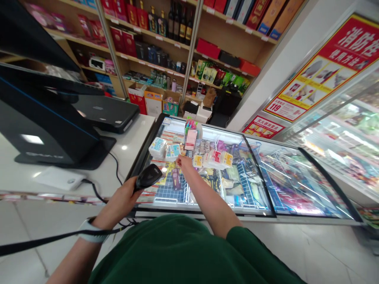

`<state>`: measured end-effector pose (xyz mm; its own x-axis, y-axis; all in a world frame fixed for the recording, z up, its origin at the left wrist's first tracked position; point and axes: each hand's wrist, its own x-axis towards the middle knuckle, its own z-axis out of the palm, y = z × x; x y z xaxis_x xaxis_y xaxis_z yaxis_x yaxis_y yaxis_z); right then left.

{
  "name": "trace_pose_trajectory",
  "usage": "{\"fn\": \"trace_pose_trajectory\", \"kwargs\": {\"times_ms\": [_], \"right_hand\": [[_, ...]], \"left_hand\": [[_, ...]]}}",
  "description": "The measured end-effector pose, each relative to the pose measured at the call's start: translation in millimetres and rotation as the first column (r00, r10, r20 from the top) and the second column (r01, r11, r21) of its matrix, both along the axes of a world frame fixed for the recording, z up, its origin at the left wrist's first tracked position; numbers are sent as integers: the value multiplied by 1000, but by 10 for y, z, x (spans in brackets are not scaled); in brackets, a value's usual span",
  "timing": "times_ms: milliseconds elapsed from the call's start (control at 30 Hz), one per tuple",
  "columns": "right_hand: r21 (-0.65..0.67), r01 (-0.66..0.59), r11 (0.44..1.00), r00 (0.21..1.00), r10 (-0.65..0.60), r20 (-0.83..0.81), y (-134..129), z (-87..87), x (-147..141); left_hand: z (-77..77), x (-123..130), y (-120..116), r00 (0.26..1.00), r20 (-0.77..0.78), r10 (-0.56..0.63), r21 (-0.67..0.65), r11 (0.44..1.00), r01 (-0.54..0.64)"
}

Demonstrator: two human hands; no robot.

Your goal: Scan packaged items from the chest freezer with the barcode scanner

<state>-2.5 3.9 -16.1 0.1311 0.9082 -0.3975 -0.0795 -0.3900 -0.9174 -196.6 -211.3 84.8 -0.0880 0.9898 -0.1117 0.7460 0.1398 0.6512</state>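
My 2 hands are apart. Left hand clamped on black barcode scanner, nose angled forward and right toward the packet. Packet sits just ahead of my right hand, long axis upright, label blurred. Right hand is the nearer, looks gripped on its lower end. Both are over a glass-topped freezer of small packs. White counter and monitor left of my left hand; shelves of boxes and bottles far ahead.

Dark green short-sleeved T-shirt; white wristband just behind the left hand, black strap trailing from it.
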Motion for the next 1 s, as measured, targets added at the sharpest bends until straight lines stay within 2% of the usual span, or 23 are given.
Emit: {"fn": "trace_pose_trajectory", "kwargs": {"times_ms": [133, 233, 367, 500, 667, 833, 1000], "right_hand": [[-5, 72, 997, 997, -72, -7, -137, 69, 242], [50, 113, 992, 993, -114, 15, -278, 117, 479], [177, 89, 980, 988, -108, 106, -470, 142, 787], [239, 88, 967, 968, -140, 210, -633, 144, 1015], [244, 108, 964, 954, -169, 246, -784, 236, 1136], [233, 114, 966, 952, -173, 253, -869, 317, 1164], [253, 84, 964, 949, -155, 275, -894, 285, 1164]], "left_hand": [[42, 55, 58, 999, -2, -51, 13, 999, 51], [69, 113, 118, 996, -13, -91, 42, 995, 92], [114, 242, 221, 989, -13, -149, 52, 987, 149], [203, 430, 324, 979, 28, -202, 67, 978, 200], [307, 616, 397, 957, 54, -284, 51, 958, 281], [261, 641, 419, 949, 26, -315, 74, 947, 312], [230, 622, 408, 951, 4, -309, 86, 948, 307]]}}
